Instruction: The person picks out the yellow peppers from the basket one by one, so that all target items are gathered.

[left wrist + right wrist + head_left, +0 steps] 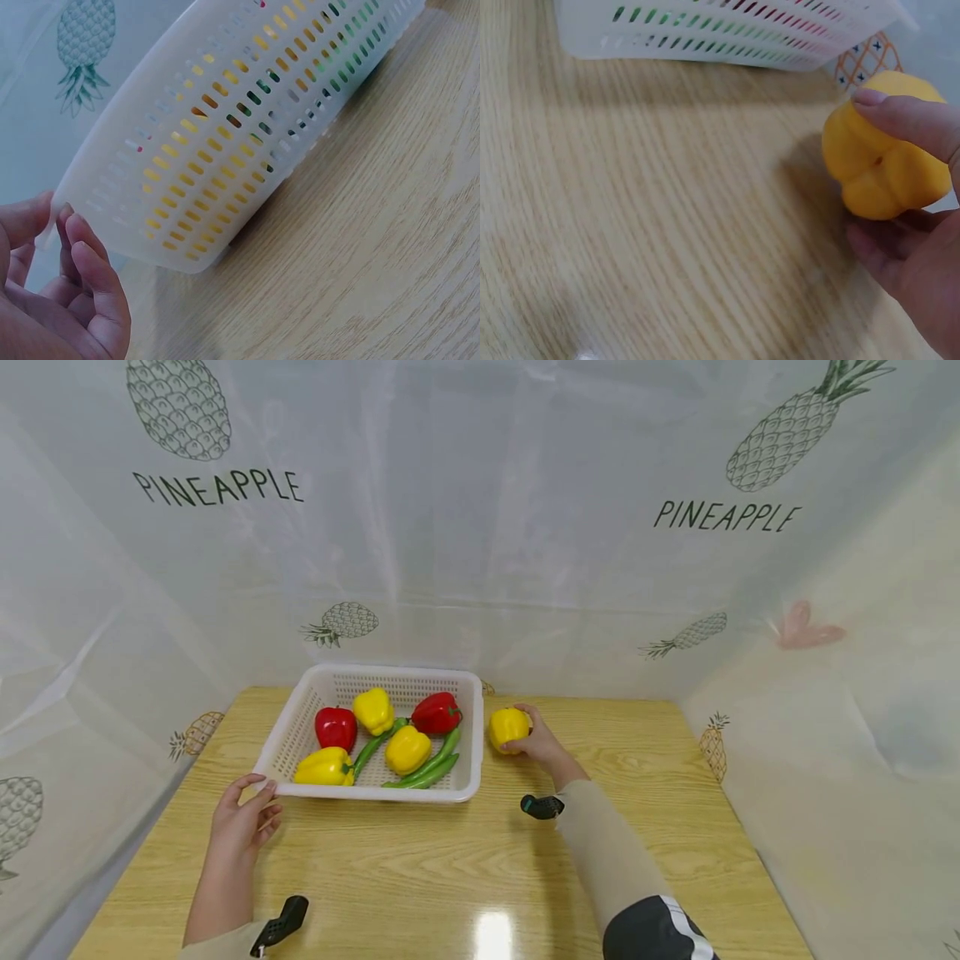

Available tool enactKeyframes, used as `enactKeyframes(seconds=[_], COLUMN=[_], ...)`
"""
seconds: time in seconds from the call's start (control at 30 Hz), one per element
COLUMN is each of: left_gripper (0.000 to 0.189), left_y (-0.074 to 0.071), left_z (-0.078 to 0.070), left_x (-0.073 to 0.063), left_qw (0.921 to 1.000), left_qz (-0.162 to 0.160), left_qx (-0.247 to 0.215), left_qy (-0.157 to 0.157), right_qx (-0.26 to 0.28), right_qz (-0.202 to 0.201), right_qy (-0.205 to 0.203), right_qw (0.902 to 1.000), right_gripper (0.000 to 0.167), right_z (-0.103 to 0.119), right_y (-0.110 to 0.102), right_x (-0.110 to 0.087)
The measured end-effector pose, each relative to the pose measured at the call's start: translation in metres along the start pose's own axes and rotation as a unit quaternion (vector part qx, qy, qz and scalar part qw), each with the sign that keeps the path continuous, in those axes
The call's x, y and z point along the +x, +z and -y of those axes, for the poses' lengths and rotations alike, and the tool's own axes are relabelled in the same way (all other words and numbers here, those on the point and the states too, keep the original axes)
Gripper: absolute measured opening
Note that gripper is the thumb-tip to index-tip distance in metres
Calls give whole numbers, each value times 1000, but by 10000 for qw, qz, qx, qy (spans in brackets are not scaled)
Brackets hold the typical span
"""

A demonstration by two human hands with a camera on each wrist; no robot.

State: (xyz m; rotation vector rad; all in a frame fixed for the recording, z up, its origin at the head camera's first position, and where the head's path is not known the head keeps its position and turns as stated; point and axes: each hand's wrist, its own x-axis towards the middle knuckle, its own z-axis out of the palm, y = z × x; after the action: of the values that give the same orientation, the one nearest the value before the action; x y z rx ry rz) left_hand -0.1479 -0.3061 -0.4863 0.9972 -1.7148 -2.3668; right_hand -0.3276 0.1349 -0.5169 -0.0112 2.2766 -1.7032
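My left hand [243,817] pinches the rim of a white plastic basket [375,792] at its near left corner, thumb on one side and fingers on the other in the left wrist view. Just right of the basket, my right hand [542,745] grips a yellow bell pepper [507,729] between thumb and fingers. The right wrist view shows this pepper [877,161] close over the wooden table, its lobed end facing the camera. Inside the basket lie red bell peppers [335,728], three yellow bell peppers [408,750] and long green peppers [435,772].
The basket stands on the left half of a wood-grain table [420,877], near its back edge. A pale curtain [480,527] printed with pineapples hangs behind and along both sides. Dark wrist devices [542,807] sit by each forearm.
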Motion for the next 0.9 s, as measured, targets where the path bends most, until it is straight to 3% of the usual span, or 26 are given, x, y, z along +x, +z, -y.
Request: enactKeyframes(seconds=[0.23,0.67,0.9], left_gripper=[25,25,29], left_y=[0,2,1], left_z=[0,1,2], left_x=[1,4,3], left_qw=[10000,9998,9999], left_qz=[-51,-158,-74], left_qx=[-22,-90,-94], left_qy=[-8,-41,-32], right_qx=[-28,-194,-472], right_qz=[-186,-70,-183], right_qy=[-9,91,-258], right_qw=[9998,9997,9984], right_gripper=[92,92,88], right_z=[-3,-4,-8], right_y=[1,-1,3], right_x=[2,5,7])
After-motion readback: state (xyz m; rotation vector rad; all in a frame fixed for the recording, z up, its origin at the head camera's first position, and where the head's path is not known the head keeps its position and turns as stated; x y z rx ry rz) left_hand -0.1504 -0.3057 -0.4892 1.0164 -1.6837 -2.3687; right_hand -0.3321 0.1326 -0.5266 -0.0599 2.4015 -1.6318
